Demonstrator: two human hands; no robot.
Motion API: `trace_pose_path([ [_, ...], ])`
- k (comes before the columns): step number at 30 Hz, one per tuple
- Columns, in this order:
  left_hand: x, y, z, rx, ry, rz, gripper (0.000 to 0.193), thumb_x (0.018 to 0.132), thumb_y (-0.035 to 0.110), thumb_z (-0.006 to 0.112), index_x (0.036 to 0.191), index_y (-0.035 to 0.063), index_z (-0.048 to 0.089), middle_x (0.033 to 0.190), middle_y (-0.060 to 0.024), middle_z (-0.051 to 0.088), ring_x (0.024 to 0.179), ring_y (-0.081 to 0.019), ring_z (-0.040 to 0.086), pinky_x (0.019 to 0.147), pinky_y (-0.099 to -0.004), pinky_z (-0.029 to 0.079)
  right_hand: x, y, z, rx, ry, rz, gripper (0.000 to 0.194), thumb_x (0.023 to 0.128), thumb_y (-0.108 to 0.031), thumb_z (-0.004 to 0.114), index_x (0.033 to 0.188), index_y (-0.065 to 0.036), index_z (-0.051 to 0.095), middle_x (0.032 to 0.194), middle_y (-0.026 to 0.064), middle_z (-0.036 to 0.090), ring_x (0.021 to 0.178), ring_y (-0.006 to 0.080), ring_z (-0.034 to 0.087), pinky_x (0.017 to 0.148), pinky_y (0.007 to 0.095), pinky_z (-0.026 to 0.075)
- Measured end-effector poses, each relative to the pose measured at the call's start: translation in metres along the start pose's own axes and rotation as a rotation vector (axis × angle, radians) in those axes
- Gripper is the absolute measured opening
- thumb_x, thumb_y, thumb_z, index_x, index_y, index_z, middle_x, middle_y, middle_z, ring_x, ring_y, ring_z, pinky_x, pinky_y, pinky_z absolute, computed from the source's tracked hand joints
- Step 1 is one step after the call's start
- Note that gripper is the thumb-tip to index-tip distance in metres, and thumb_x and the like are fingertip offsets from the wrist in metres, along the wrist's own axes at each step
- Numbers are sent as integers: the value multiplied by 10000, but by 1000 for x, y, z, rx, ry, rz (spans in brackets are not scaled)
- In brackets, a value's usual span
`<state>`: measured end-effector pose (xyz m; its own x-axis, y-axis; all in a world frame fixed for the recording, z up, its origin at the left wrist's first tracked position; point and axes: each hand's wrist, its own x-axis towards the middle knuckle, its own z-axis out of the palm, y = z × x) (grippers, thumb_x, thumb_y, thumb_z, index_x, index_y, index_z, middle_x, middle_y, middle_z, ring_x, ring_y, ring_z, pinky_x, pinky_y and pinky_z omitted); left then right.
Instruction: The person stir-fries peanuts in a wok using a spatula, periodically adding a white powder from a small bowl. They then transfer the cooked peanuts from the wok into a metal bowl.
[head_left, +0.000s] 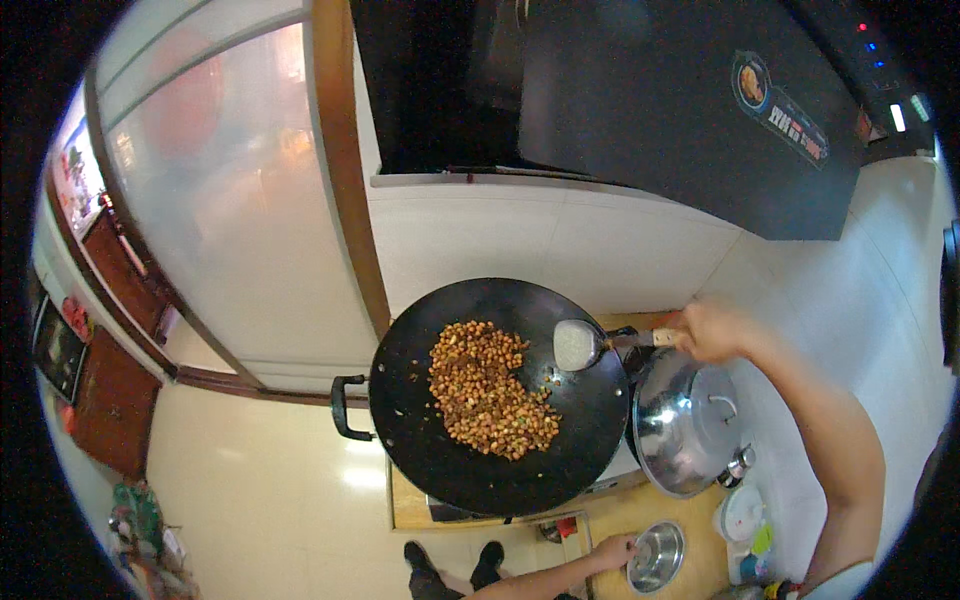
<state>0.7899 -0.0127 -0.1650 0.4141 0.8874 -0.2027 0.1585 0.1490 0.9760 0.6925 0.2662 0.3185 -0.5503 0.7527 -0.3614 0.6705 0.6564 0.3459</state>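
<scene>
A large black wok (420, 480) holds a heap of browned peanuts or beans (487, 397) mixed with small bits. My right hand (709, 330), slightly blurred, grips the handle of a metal wok spatula (576, 346). The spatula's pale blade is over the right side of the wok, apart from the main heap. Lower down, my left hand (615, 551) holds the rim of a small stainless steel bowl (658, 559). No food shows inside that bowl, which is above or on the wooden surface; I cannot tell which.
A domed steel lid (675, 427) sits right beside the wok, whose loop handle (346, 409) sticks out left. Lidded containers (742, 514) line the right. A dark range hood (637, 112) hangs above. A sliding glass door (225, 187) stands left; my shoes (487, 562) are below.
</scene>
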Motion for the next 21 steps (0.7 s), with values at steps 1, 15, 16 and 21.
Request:
trace_pose_path([
  [1, -8, 17, -6, 15, -58, -7, 269, 908, 310, 642, 954, 45, 656, 880, -186, 692, 844, -360, 675, 747, -449, 520, 11, 9, -1, -37, 11, -18, 271, 908, -316, 599, 1067, -157, 750, 1003, 171, 738, 951, 355, 710, 856, 486, 553],
  [15, -206, 149, -160, -446, 276, 229, 202, 979, 204, 623, 1086, 33, 629, 1162, -77, 613, 925, -164, 629, 838, -336, 539, -28, -88, -14, -134, 444, -492, 246, 921, -213, 575, 1108, -124, 708, 870, 137, 728, 842, 344, 726, 689, 485, 582],
  [16, -225, 168, -173, -549, 261, 110, 183, 984, 200, 612, 1067, 39, 629, 1121, -64, 629, 924, -162, 630, 843, -338, 543, -44, -82, -17, -144, 443, -444, 253, 904, -211, 592, 1113, -129, 707, 872, 139, 730, 842, 343, 728, 700, 486, 584],
  [21, -298, 238, -224, -752, 555, -57, 174, 1004, 262, 624, 1002, 90, 655, 908, -9, 642, 834, -151, 638, 763, -309, 576, -80, -33, -39, -41, -12, -87, 310, 864, -331, 628, 1015, -88, 749, 917, 145, 745, 822, 343, 730, 720, 489, 576],
])
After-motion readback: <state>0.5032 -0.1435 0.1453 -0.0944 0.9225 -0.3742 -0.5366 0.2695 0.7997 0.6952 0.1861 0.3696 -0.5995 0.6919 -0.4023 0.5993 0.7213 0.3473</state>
